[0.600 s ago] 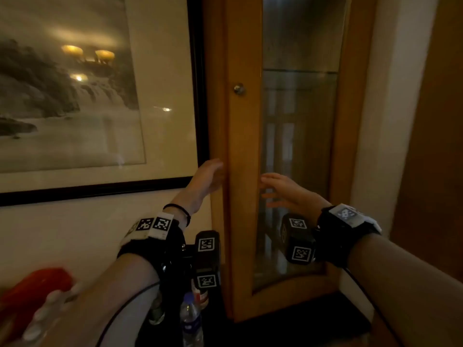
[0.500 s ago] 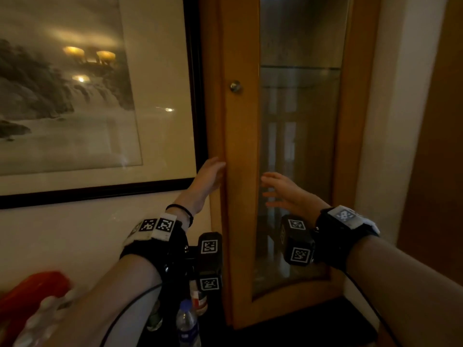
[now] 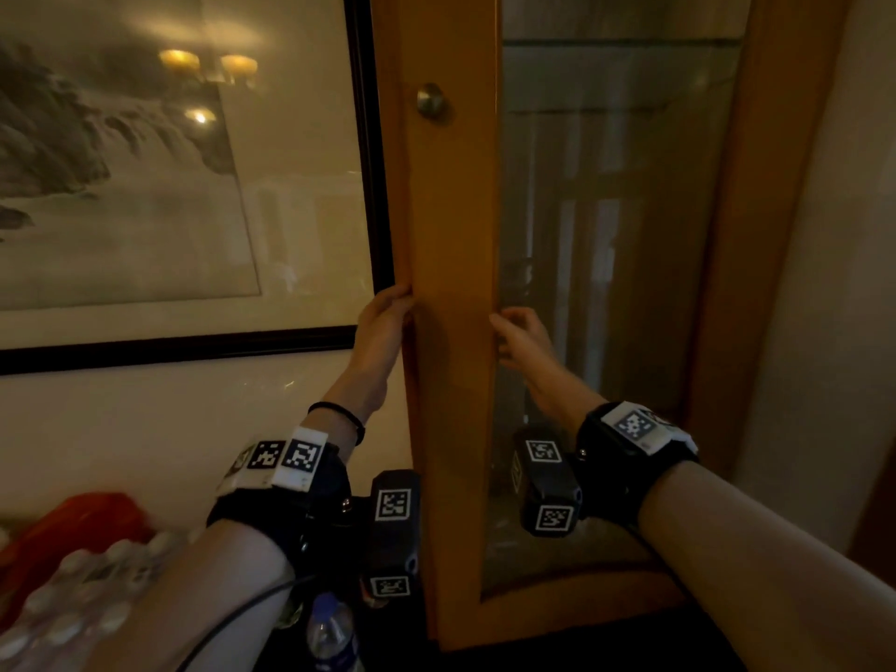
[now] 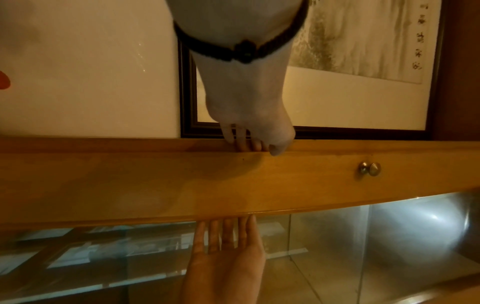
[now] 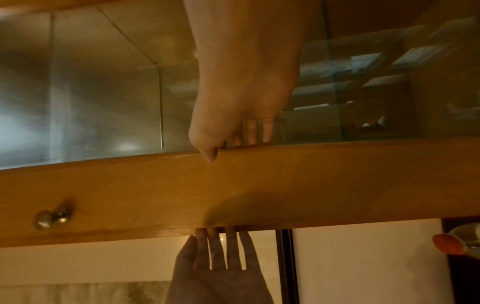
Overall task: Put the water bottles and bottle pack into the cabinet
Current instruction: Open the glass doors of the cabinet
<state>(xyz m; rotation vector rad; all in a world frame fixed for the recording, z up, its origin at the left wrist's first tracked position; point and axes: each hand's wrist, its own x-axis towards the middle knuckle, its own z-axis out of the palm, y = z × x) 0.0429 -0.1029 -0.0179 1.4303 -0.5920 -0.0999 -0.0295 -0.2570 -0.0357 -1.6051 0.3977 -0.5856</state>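
The wooden cabinet door [image 3: 453, 264] has a glass pane and a round metal knob [image 3: 433, 103], and it stands closed. My left hand [image 3: 397, 303] reaches its left edge: in the left wrist view the straight fingers [image 4: 244, 144] lie in the seam beside the door, with the thumb on its face. My right hand [image 3: 504, 332] lies flat on the glass, fingertips [image 5: 252, 133] against the frame's inner edge, thumb on the wood. The wrapped bottle pack [image 3: 72, 589] sits at the lower left. One loose water bottle [image 3: 334, 632] stands below my left wrist.
A large framed picture [image 3: 145, 177] hangs on the wall just left of the cabinet. Something red [image 3: 82, 526] lies behind the bottle pack. Glass shelves [image 3: 620, 41] show through the pane. A pale wall [image 3: 824, 332] borders the cabinet on the right.
Both hands have moved forward onto the door: the left now touches its left edge, the right now lies on the glass by the frame. The view has closed in on the door.
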